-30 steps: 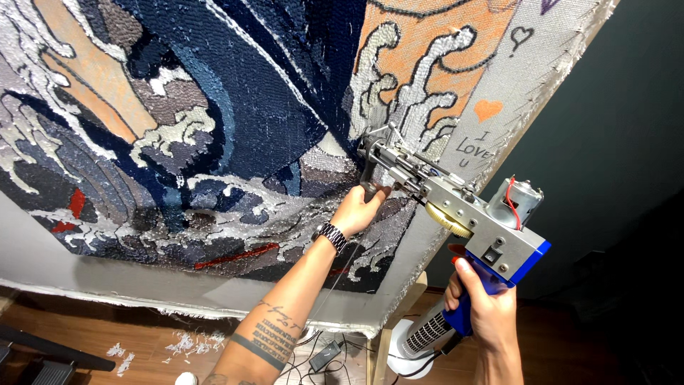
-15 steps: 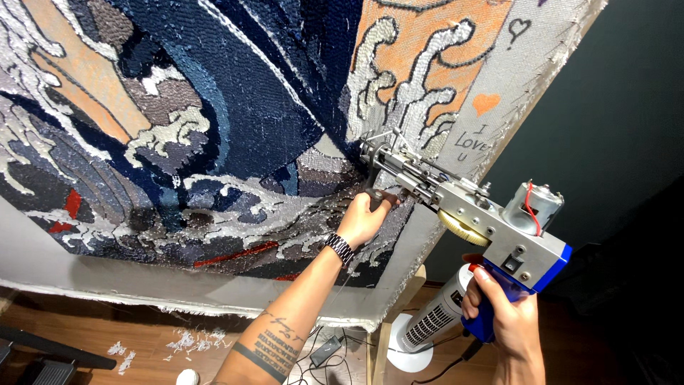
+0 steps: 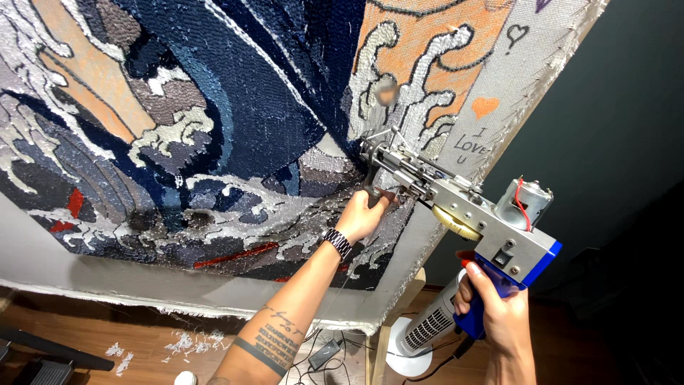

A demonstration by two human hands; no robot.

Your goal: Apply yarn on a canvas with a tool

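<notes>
A tufting gun with a metal body and blue handle has its needle end against a stretched tufting cloth showing a wave design in blue, grey, white and orange. My right hand grips the blue handle at the lower right. My left hand, with a watch on its wrist, holds the gun's black front grip close to the cloth. The needle tip is partly hidden by the gun's front frame.
Bare grey cloth border bears drawn hearts and writing. A wooden frame leg stands below. A white tower fan sits on the wooden floor with cables, and yarn scraps lie scattered there.
The gun and both hands have moved slightly down and right along the cloth. The view has shifted with them.
</notes>
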